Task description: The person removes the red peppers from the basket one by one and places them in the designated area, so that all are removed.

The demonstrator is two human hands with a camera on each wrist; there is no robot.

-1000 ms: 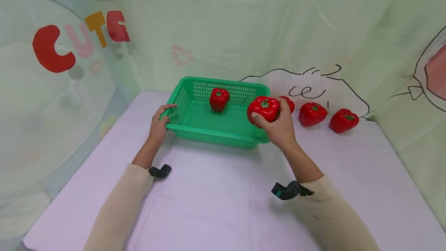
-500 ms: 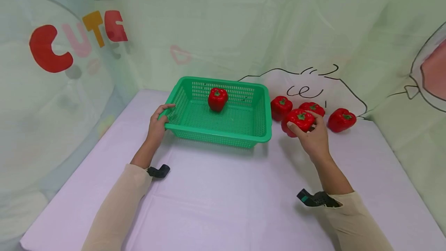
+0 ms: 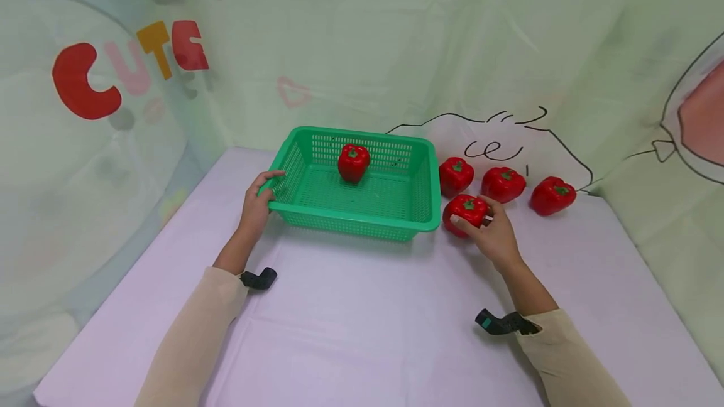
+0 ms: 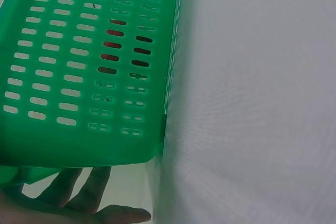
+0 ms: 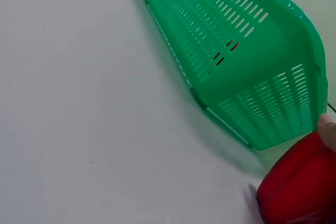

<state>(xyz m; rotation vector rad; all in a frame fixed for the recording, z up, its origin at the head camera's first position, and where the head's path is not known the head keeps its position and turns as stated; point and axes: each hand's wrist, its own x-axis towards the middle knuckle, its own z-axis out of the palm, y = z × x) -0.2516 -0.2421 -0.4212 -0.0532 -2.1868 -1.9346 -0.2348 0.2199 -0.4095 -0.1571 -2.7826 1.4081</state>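
A green plastic basket [image 3: 351, 217] with slotted sides stands on the table, with one red bell pepper [image 3: 354, 164] inside it. My left hand [image 3: 257, 205] grips the basket's left rim; in the left wrist view its fingers [image 4: 86, 192] reach beneath that rim. Just right of the basket, my right hand [image 3: 493, 232] holds another red bell pepper [image 3: 462, 215] low at the table surface, thumb on the near side and fingers at the far right side. The right wrist view shows this pepper [image 5: 302, 184] close to the basket's end wall, with the thumb [image 5: 327, 132] on it.
Three more red bell peppers line the back right: one [image 3: 455, 176] beside the basket, one [image 3: 503, 184] in the middle, one [image 3: 553, 196] farthest right. A pale cloth covers the table [image 3: 351, 325]. A printed curtain [image 3: 362, 36] rises behind it.
My right hand carried the bell pepper from above the basket's right end out to the right, then down and slightly back left to the table. The left hand and basket stayed put.
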